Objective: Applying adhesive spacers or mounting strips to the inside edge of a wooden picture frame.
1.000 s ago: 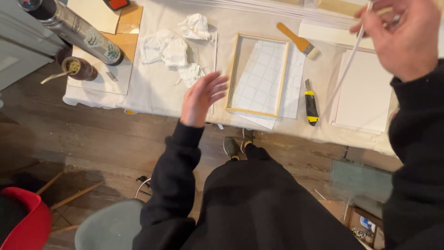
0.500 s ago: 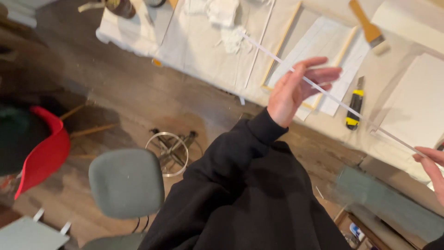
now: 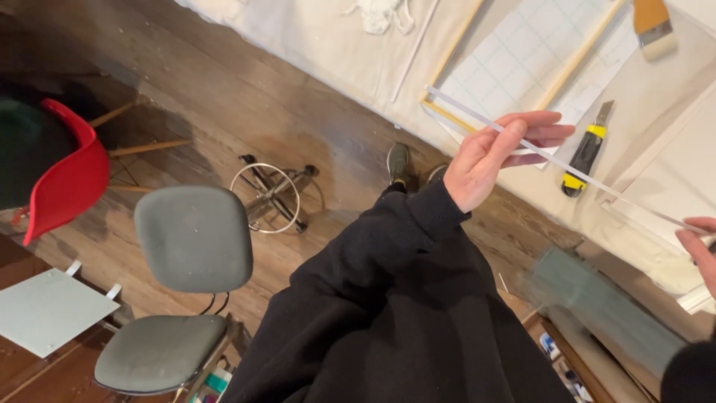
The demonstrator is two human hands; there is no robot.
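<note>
Both hands held a thin white strip (image 3: 567,160) lifted above the table (image 3: 321,45), left hand (image 3: 496,157) pinching it mid-length, right hand (image 3: 701,242) closed on its far end, not yet laid against the wooden frame (image 3: 447,56).

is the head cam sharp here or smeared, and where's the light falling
Head view: mostly sharp on the left hand and the thin white strip it pinches; the grey-green panel at lower right is smeared by motion blur; soft, even light on the cloth-covered table, dimmer on the wooden floor at upper left; the right hand is cut by the frame edge.
</note>
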